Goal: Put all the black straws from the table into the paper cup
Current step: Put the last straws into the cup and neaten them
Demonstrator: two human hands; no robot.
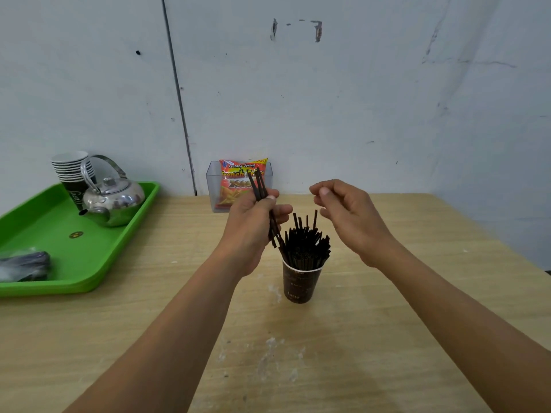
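Black straws (pixel 258 186) tight between left fingers (pixel 282 208) above paper cup (pixel 300 285); right fingers (pixel 323 191) loose, empty.

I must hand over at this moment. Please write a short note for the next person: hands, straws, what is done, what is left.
Left hand grips a few straws, tilted, beside the cup, not yet in.
Right hand hovers over the cup, loosely curled, empty.
Cup stands upright on the table, full of other straws.
Done: most straws in.
Left: put in the held ones; no loose straws show on the table.
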